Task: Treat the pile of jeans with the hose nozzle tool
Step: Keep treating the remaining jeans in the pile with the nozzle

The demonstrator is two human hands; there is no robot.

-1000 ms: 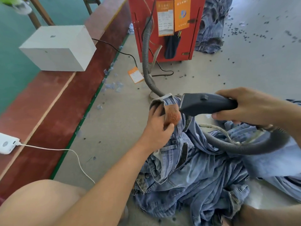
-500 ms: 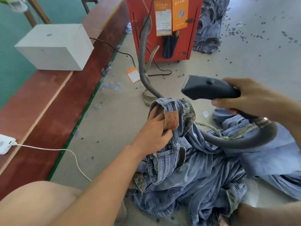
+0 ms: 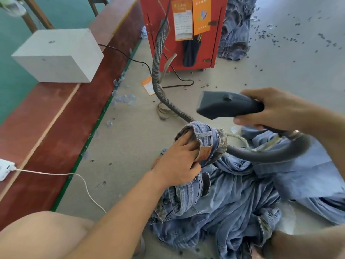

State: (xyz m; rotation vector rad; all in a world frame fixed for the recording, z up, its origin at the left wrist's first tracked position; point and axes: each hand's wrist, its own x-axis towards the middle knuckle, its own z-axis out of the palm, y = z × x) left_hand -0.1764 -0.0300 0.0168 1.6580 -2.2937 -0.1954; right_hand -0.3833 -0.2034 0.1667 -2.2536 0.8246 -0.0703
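Person sits on the floor (image 3: 280, 58) w/ a pile of jeans (image 3: 233, 202) heaped in front, lower centre-right. Left hand (image 3: 179, 163) grips the waistband (image 3: 203, 133) of the top pair, fingers curled into the opening, thumb by the brown leather patch (image 3: 205, 153), lifting that part above the rest of the pile. Right hand (image 3: 276, 109) is wrapped round the handle of the dark grey hose nozzle tool (image 3: 224, 105), held in the air above & just right of the waistband, not touching the denim; flat mouth faces left. Grey ribbed hose (image 3: 158, 58) loops from the tool's rear under the right wrist, across the jeans, then up to a red machine (image 3: 211, 43) at top centre. More denim (image 3: 237, 30) lies behind the machine. At left, a white box (image 3: 59, 55) on a red-brown ledge (image 3: 56, 113), plus a white charger (image 3: 4, 169) w/ cord (image 3: 74, 176). Small dark bits (image 3: 276, 42) are scattered over the floor.
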